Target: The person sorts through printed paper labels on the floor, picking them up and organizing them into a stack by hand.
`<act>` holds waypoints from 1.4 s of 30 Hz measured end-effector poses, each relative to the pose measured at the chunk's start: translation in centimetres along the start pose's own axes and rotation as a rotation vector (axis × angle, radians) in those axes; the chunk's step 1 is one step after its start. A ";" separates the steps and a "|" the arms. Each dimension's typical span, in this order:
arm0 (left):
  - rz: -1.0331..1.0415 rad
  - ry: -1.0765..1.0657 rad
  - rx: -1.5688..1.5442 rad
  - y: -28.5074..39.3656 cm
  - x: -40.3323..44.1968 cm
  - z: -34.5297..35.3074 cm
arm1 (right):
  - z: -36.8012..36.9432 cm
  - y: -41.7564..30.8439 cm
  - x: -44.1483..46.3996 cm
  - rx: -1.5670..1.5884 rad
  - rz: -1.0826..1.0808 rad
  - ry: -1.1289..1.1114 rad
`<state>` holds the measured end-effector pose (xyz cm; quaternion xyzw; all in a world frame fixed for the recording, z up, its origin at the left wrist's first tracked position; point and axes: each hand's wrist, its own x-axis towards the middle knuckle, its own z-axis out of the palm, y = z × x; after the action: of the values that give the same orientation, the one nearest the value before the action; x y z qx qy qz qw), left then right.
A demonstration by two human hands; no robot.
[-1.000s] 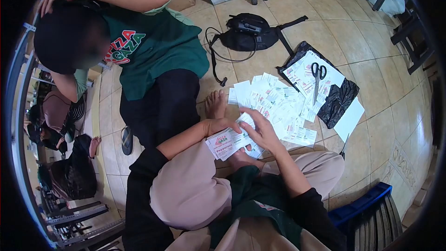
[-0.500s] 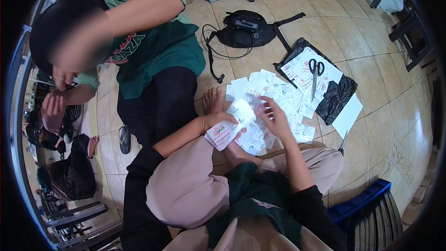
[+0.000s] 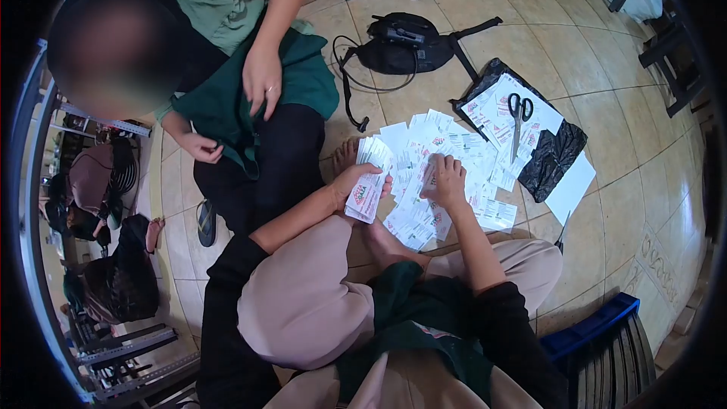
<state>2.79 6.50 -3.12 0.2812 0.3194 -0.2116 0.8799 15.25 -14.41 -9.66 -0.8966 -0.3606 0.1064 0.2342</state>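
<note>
My left hand (image 3: 350,184) is closed around a stack of white printed cards (image 3: 369,195) with red and green lettering, fanned a little at the top. Over the loose pile of similar cards (image 3: 413,223) on the floor, my right hand (image 3: 449,182) has its fingers curled, with a printed card (image 3: 429,180) at the thumb side. More cards (image 3: 492,117) lie on a black plastic bag (image 3: 556,163). Black-handled scissors (image 3: 517,127) rest across those cards.
A black waist bag (image 3: 405,45) with a cable lies beyond the pile. Another person (image 3: 250,53) sits at the left, hands near their lap. A blue-edged black rack (image 3: 606,348) stands at lower right. White paper (image 3: 569,191) lies beside the bag.
My right hand has moved down and slightly right, from near the held stack to the loose cards. The stack now stands more upright. The other person's hands have lowered from their face.
</note>
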 end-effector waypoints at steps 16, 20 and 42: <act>-0.025 -0.184 -0.027 0.7 -2.1 4.1 | -5.1 -8.4 -2.9 0.419 -0.549 0.333; -0.060 -0.222 -0.027 0.3 -1.6 2.4 | -4.1 -11.3 -4.9 0.448 -0.739 0.166; -0.196 -0.224 -0.038 0.2 -1.3 1.8 | -0.2 -0.4 -5.0 -0.111 0.073 -0.099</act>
<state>2.79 5.75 -1.03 0.2067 0.2489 -0.3205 0.8903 11.51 -17.66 -9.22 -0.9144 -0.3440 0.1390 0.1618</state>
